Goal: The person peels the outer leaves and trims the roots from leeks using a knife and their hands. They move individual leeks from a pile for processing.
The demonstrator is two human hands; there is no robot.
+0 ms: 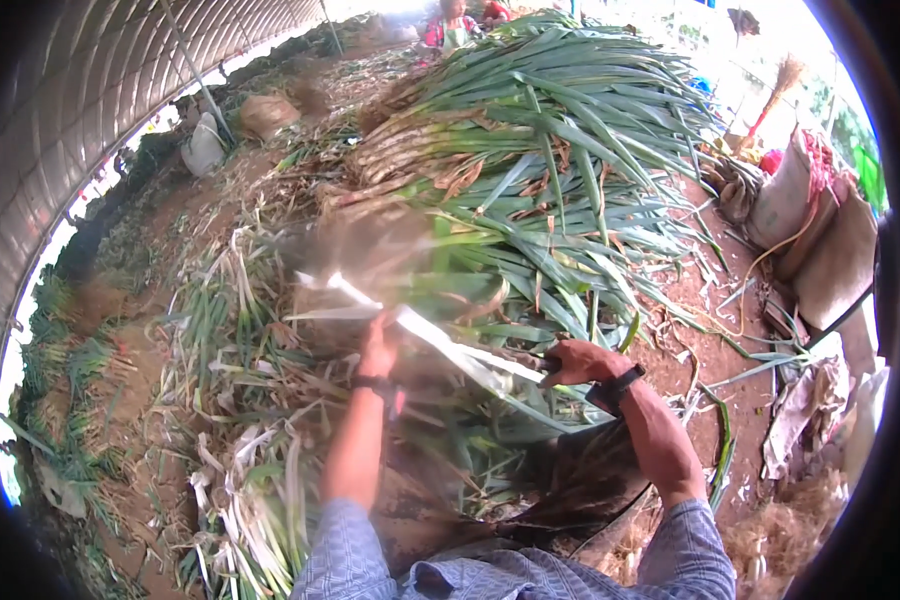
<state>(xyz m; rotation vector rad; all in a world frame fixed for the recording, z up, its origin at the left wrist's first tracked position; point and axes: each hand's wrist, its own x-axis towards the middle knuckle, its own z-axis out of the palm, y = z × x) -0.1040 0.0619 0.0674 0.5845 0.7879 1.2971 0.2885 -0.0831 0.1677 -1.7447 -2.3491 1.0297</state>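
Observation:
A Welsh onion (pixel 430 335) with a long white stalk and green leaves slants across the middle of the view. My left hand (pixel 377 345) is closed around its white part, with the root end pointing up and to the left. At the other side, my right hand (pixel 578 362) is curled shut beside the stalk's greener end. Something dark and narrow shows at its fingertips, too small to make out. Blurred brown smears hang around the root end and hide part of the ground. Beyond my hands lies a big heap of untrimmed Welsh onions (pixel 570 130).
Peeled white onions (pixel 260 510) and stripped leaves (pixel 230 290) lie to my left. Sacks (pixel 820 240) line the right side, near a broom (pixel 778 90). Another person (pixel 453 28) is at the far end, under a curved greenhouse frame (pixel 90 100). Dark sheeting (pixel 560 480) lies before me.

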